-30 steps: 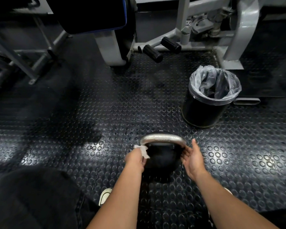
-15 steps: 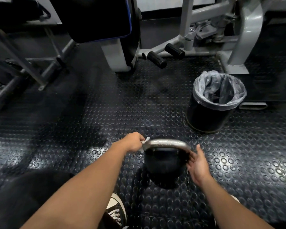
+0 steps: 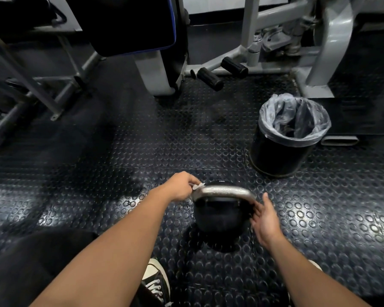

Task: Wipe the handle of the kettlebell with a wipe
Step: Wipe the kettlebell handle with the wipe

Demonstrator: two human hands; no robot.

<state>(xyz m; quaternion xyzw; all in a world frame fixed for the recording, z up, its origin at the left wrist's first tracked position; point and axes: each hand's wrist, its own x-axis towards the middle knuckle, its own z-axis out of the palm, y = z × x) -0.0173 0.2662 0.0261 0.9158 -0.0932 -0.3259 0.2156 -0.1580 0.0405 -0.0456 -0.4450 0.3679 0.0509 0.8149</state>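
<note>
Two hands at work: left hand [image 3: 180, 186] pinching wipe [image 3: 196, 186] against handle [image 3: 224, 192] corner for rubbing; right hand [image 3: 264, 219] open-fingered, bracing kettlebell [image 3: 220, 216] against sliding.

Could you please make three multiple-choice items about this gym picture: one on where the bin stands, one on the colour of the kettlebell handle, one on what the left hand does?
1. Where does the lined waste bin stand relative to the kettlebell?
A. beyond it, to the right
B. nearer the person, to the left
C. on top of it

2. What colour is the kettlebell handle?
A. red
B. silver-grey metal
C. yellow

3. What is the left hand doing?
A. resting flat on the floor
B. hanging free, holding nothing
C. pinching a white wipe at the left end of the handle

Key: 1 A, the bin stands farther away and rightward on the studded floor. 2 B, the handle shines bare metal over the black body. 3 C, the wipe shows between the fingers at the handle.
</note>
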